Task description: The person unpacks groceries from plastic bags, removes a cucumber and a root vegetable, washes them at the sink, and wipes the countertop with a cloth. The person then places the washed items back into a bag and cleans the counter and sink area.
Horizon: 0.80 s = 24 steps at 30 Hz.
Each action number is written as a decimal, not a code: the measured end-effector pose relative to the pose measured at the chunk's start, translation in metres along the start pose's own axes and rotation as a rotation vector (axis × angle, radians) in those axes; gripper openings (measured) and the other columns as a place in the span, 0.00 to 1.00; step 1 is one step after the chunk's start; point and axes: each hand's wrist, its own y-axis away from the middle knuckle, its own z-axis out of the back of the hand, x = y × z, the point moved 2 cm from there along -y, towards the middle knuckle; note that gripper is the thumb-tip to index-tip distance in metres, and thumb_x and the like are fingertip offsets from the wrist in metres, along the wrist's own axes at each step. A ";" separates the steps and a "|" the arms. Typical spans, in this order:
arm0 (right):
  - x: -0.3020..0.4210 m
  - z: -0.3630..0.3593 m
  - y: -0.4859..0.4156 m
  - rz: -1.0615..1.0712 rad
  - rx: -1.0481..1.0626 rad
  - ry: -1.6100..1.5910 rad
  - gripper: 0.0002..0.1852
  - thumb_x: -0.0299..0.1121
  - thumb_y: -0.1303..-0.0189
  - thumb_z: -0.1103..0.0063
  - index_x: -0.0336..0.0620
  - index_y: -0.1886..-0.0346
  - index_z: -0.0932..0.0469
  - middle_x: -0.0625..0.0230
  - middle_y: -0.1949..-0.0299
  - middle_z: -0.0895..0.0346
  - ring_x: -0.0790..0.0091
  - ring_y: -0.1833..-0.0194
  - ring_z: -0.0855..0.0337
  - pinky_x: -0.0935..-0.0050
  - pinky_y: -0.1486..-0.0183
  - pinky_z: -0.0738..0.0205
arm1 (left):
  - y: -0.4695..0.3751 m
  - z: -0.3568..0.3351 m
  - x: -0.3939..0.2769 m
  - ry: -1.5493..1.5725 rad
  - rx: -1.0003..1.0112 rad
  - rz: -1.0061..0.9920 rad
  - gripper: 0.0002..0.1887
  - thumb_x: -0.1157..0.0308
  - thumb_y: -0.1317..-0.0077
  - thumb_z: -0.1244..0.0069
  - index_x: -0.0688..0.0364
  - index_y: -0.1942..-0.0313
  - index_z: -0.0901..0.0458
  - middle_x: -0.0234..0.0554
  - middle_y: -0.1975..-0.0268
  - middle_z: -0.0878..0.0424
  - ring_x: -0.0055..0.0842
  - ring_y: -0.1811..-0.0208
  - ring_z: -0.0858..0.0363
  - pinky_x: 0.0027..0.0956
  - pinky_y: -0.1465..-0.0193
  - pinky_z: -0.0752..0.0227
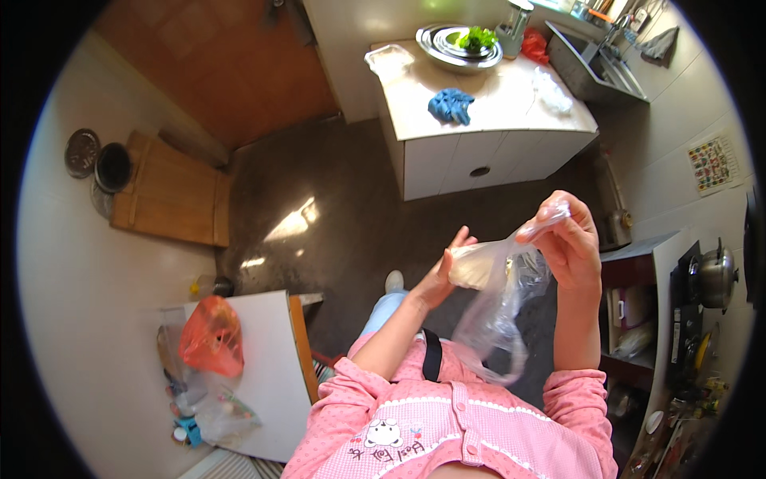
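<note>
A clear plastic bag (pixel 499 317) hangs from my right hand (pixel 568 239), whose fingers pinch its gathered top. Inside or behind the film sits a pale, cream-coloured food item (pixel 473 266); its exact kind cannot be told. My left hand (pixel 446 272) supports that item at its left end, thumb and fingers around it. Both hands are in front of my body, over the dark floor.
Ahead, a white-topped counter (pixel 413 123) bears steel bowls (pixel 428 45) with leafy greens (pixel 479 39), a blue cloth (pixel 452 106) and a sink (pixel 565 60) beside it. A white table (pixel 269 335) with a red plastic bag (pixel 212 338) is at left; a stove with a pot (pixel 717 278) at right.
</note>
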 end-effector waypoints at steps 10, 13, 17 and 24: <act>0.031 0.063 -0.086 0.234 -0.549 0.496 0.37 0.43 0.46 0.37 0.35 0.37 0.41 0.56 0.47 0.28 0.78 0.58 0.26 0.78 0.51 0.32 | -0.106 -0.027 -0.084 0.557 0.203 0.176 0.38 0.37 0.39 0.61 0.57 0.39 0.39 0.39 0.40 0.32 0.30 0.39 0.34 0.39 0.36 0.42; 0.017 0.116 -0.056 0.126 -0.771 0.583 0.42 0.46 0.51 0.33 0.42 0.35 0.43 0.60 0.44 0.31 0.75 0.47 0.30 0.72 0.45 0.34 | -0.132 -0.007 -0.086 0.493 0.083 0.164 0.40 0.35 0.40 0.62 0.59 0.39 0.38 0.41 0.40 0.32 0.31 0.38 0.34 0.39 0.35 0.44; -0.040 0.144 -0.063 -0.056 -0.691 0.361 0.53 0.37 0.59 0.27 0.51 0.31 0.52 0.58 0.37 0.42 0.62 0.40 0.36 0.65 0.40 0.38 | -0.172 0.013 -0.108 0.489 0.025 0.095 0.38 0.37 0.39 0.61 0.59 0.40 0.38 0.43 0.41 0.31 0.32 0.40 0.32 0.40 0.36 0.41; -0.049 0.210 -0.125 -0.120 -0.693 0.287 0.40 0.19 0.56 0.36 0.39 0.36 0.42 0.69 0.67 0.24 0.78 0.65 0.23 0.81 0.60 0.28 | -0.252 0.035 -0.134 0.497 -0.064 0.044 0.38 0.37 0.38 0.66 0.57 0.37 0.41 0.43 0.38 0.36 0.36 0.36 0.37 0.42 0.35 0.43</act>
